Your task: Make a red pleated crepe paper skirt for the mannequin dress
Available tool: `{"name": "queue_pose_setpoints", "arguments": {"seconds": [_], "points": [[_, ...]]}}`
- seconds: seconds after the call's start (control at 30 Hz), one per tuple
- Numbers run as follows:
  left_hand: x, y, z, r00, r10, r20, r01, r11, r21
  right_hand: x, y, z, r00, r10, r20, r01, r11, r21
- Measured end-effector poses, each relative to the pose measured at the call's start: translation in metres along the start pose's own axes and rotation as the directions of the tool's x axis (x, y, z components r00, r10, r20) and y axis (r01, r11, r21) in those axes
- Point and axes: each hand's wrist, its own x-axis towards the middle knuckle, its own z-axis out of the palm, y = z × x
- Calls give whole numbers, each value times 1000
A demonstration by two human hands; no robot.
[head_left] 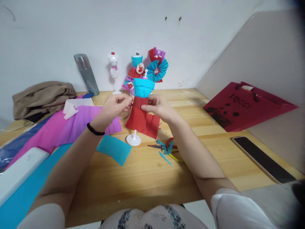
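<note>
Head view: red paper [138, 116] is apparently being fitted round a small mannequin [133, 140] standing on the worktop [107, 184]. Right fingers [147, 108] pinch the paper's waist; left fingers [126, 103] nearly meet beside it, grip unclear. Fitting calls for steady, gentle gathering.

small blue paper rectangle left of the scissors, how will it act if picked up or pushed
The blue paper looks thin, so it is probably light and apt to sag when lifted. Lying flat on the table, it would likely slide, not roll.
</note>
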Motion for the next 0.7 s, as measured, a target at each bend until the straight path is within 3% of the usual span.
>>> {"name": "queue_pose_setpoints", "arguments": {"seconds": [0.07,0.17,0.27,0.43,0.7], "points": [[1,-3,-3,987,-74,143,72,997,22,0,0,0,1000,17,-15,-16,999,39],[4,-12,-1,924,-156,350,178,984,-30,0,-1,-2,1000,20,-24,-18,996,82],[6,-24,4,881,-168,442,234,967,-99,0,-2,-4,1000,11,-22,-9,998,67],[8,-30,6,899,-144,413,193,978,-81,0,-2,-6,1000,-8,0,8,1000,29],[7,-19,-5,929,-103,355,72,992,99,1,0,-7,998,-60,-3,60,995,-82]]}}
